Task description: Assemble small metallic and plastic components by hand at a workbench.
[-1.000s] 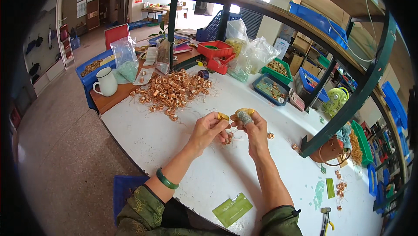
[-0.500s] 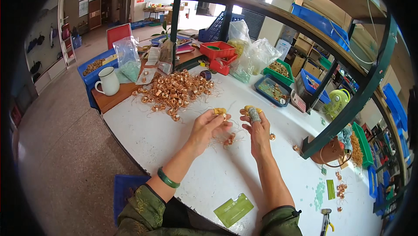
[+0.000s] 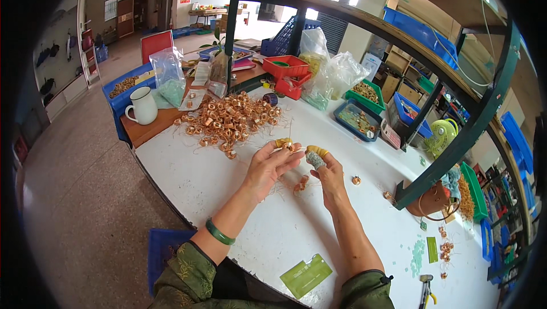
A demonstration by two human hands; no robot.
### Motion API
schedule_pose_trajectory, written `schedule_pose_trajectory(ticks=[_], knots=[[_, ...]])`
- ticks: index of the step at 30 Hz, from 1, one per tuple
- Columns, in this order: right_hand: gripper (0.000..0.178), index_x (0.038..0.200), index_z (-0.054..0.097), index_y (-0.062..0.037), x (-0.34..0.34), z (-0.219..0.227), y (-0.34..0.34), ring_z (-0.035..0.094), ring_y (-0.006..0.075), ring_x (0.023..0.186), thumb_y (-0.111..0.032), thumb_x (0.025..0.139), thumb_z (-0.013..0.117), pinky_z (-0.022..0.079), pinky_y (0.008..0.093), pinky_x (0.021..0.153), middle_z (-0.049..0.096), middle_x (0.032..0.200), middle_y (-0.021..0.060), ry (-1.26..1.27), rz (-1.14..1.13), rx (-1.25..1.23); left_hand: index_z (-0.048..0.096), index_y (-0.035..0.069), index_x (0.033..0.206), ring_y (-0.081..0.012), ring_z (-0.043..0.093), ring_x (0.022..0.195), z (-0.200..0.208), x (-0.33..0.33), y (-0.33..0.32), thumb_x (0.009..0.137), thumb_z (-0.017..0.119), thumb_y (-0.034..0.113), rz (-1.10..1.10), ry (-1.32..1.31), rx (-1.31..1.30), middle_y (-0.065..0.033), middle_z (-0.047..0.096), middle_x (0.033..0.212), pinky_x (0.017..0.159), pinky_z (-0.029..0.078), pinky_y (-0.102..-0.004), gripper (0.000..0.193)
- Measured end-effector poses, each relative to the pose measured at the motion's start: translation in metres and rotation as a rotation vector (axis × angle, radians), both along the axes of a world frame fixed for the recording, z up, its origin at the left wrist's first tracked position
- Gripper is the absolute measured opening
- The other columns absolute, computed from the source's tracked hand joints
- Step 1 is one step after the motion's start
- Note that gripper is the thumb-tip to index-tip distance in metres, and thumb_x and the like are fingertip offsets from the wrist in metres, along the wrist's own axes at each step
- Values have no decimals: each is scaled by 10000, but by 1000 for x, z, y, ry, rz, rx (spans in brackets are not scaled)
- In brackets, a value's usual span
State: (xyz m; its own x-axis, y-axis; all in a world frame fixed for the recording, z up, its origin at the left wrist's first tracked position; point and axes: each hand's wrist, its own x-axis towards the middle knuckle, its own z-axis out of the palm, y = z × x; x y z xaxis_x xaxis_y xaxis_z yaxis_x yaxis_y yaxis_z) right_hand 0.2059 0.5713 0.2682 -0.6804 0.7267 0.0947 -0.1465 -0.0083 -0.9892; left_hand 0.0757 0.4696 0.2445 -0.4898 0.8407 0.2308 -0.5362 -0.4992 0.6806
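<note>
In my left hand [image 3: 263, 167], a small copper wire coil [image 3: 289, 147] is pinched between thumb and fingers, one wire end sticking up. My right hand [image 3: 332, 182] is closed close beside it, thumb against fingers. What it grips, if anything, is too small to make out. Yellow covers sit on fingertips of both hands, and a grey wrap covers the right thumb. Under the hands, a few coils [image 3: 301, 183] lie on the white table [image 3: 256, 257]. Another coil [image 3: 356, 180] rests right of my right hand. Beyond the left hand spreads a big pile of coils [image 3: 228, 122].
A white mug [image 3: 143, 106] stands left of the pile. Dark shelf posts [image 3: 456, 126] rise from the table at right. Red bins [image 3: 288, 68], plastic bags and a dark blue tray [image 3: 358, 121] line the back. Near the front lie a green card [image 3: 306, 275] and pliers [image 3: 426, 295].
My right hand has moved left toward the coil in my left hand, and its fingers have closed. The left hand has turned slightly, bringing the coil into clearer sight.
</note>
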Motion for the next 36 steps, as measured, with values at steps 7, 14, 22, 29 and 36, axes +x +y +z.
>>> schedule_pose_trajectory(ticks=[7, 14, 22, 29, 36], knots=[[467, 1092, 657, -19, 0, -3, 3, 561, 145, 848, 116, 716, 416, 442, 245, 782, 673, 955, 79, 63, 18, 52, 544, 6, 1134, -179, 664, 936, 1, 5, 1, 918, 609, 104, 50, 87, -45, -116, 660, 1083, 815, 545, -249, 245], [380, 1029, 650, -36, -2, -2, -6, 543, 148, 859, 99, 735, 452, 421, 258, 788, 636, 994, 54, 116, -128, 612, 545, 17, 1091, -139, 656, 809, -7, 8, 4, 917, 620, 118, 96, 268, -134, -96, 667, 1002, 701, 536, -229, 214], [179, 904, 607, -43, 1, 6, -4, 491, 163, 854, 48, 757, 558, 396, 263, 756, 531, 975, 35, 136, -294, 797, 534, -1, 1110, -145, 636, 808, -4, 15, 3, 916, 600, 99, -64, 359, -135, -109, 650, 1009, 716, 534, -241, 228], [150, 884, 603, -48, 0, -4, 4, 481, 181, 851, -9, 746, 646, 396, 264, 747, 516, 972, 49, 164, -288, 480, 531, 9, 1094, -137, 626, 760, -2, 19, 2, 925, 586, 95, -62, 315, -93, -102, 650, 956, 681, 529, -237, 198], [199, 910, 616, -50, 0, 7, -8, 478, 191, 857, -15, 719, 658, 397, 275, 750, 511, 1003, 72, 102, -422, 1166, 533, 26, 1053, -100, 584, 642, -7, 23, 5, 926, 591, 123, 8, 323, -140, -58, 636, 846, 550, 469, -208, 170]])
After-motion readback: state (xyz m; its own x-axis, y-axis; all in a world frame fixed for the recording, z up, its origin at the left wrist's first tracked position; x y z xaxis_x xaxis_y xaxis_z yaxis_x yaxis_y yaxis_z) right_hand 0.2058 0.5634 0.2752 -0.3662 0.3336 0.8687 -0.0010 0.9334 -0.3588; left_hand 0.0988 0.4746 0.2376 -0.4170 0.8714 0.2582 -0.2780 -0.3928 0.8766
